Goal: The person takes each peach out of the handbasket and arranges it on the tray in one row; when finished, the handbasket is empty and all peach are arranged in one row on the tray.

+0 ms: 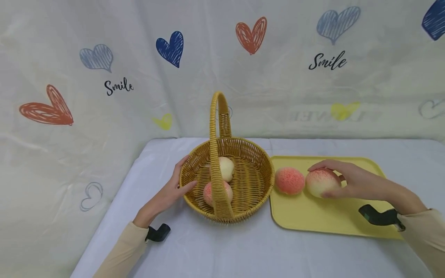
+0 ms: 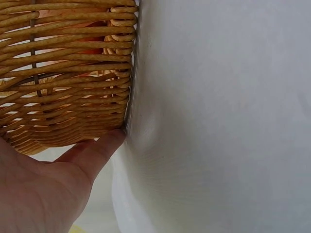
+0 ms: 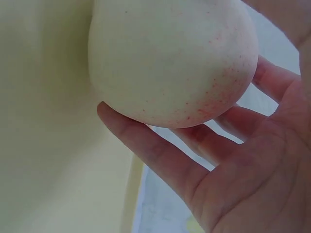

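A round wicker basket (image 1: 262,199) with a tall arched handle stands on the table. My left hand (image 1: 168,195) grips its left side, thumb over the rim and fingers along the outer wall; the left wrist view shows fingers at the woven base (image 2: 63,97). Inside lie a pale peach (image 1: 227,169) and a pink one (image 1: 208,194), partly behind the handle. My right hand (image 1: 352,181) holds a pale peach with a pink blush (image 1: 320,183) over the yellow tray (image 1: 313,216), fingers curled around it in the right wrist view. Beside it on the tray sits a pinker peach (image 1: 289,180).
The tray lies close against the basket's right side. A white cloth (image 1: 222,251) covers the table. Behind it hangs a pale curtain (image 1: 201,77) printed with hearts and the word Smile. A dark wrist strap piece (image 1: 379,215) overhangs the tray in the head view.
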Demonstrator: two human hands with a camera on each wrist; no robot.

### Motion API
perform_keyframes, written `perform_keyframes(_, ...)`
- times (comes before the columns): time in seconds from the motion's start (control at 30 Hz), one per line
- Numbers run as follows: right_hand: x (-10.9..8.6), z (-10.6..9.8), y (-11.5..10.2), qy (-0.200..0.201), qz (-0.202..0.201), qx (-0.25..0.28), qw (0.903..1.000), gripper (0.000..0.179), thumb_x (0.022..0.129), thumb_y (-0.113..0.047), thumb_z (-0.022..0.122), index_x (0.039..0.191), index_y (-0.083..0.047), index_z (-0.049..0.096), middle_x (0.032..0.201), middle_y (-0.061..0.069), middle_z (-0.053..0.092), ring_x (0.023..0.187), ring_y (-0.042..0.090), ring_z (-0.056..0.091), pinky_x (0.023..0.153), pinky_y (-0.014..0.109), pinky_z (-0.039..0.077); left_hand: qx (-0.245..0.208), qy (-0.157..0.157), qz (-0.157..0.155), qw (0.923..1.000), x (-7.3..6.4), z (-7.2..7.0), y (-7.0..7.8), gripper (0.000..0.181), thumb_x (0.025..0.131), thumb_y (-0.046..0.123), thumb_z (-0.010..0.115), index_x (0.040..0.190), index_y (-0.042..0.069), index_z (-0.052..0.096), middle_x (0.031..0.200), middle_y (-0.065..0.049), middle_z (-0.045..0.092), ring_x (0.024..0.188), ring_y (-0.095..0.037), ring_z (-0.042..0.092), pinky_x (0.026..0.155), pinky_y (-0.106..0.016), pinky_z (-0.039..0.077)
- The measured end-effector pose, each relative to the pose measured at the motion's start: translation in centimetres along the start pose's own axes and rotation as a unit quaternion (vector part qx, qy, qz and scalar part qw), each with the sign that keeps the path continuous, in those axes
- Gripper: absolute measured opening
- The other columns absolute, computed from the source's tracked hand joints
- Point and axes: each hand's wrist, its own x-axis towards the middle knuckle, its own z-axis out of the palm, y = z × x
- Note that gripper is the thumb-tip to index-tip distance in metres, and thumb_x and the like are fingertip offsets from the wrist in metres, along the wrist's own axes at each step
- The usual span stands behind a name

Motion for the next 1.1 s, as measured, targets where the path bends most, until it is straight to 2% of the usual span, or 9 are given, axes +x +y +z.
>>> perform_keyframes(0.47, 0.33, 0.27, -0.17, 0.013, 0.025, 0.000, 0.9996, 0.059, 0.086, -0.020, 0.089, 0.138, -0.021, 0.062, 0.131, -0.010, 0.063, 0.111, -0.004, 0.054, 0.081, 0.028, 0.052, -0.006, -0.002, 0.003, 1.0000, -0.12, 0.01, 0.28, 0.091, 0.105, 0.029, 0.062, 0.168, 0.022, -0.004, 0.173, -0.012, 0.004, 0.157, -0.038, 0.018, 0.121, -0.059, 0.023)
perform_keyframes(0.57, 0.12, 0.26, -0.07, 0.018, 0.019, 0.001, 0.9997, 0.060, 0.086, -0.018, 0.088, 0.139, -0.018, 0.061, 0.132, -0.010, 0.063, 0.111, -0.003, 0.053, 0.080, 0.026, 0.050, -0.006, -0.002, 0.003, 1.0000, -0.07, 0.04, 0.21, 0.091, 0.105, 0.029, 0.061, 0.168, 0.021, -0.004, 0.173, -0.013, 0.004, 0.157, -0.038, 0.018, 0.121, -0.060, 0.023)
perform_keyframes(0.9, -0.39, 0.27, 0.47, 0.023, 0.006, -0.009, 0.9997, 0.062, 0.080, -0.020, 0.093, 0.134, -0.023, 0.064, 0.125, -0.010, 0.061, 0.102, 0.002, 0.055, 0.077, 0.023, 0.049, -0.005, -0.001, 0.003, 1.0000, -0.08, 0.06, 0.25, 0.091, 0.105, 0.029, 0.061, 0.168, 0.021, -0.005, 0.173, -0.013, 0.004, 0.157, -0.038, 0.017, 0.121, -0.060, 0.022)
perform_keyframes(1.1, -0.14, 0.75, 0.42, 0.049, -0.024, -0.034, 0.9979, 0.065, 0.074, -0.016, 0.096, 0.131, -0.021, 0.066, 0.123, -0.008, 0.064, 0.102, 0.001, 0.054, 0.076, 0.021, 0.047, -0.005, 0.003, -0.004, 1.0000, -0.07, 0.10, 0.22, 0.091, 0.105, 0.028, 0.062, 0.168, 0.023, -0.004, 0.173, -0.013, 0.004, 0.157, -0.038, 0.018, 0.121, -0.060, 0.023)
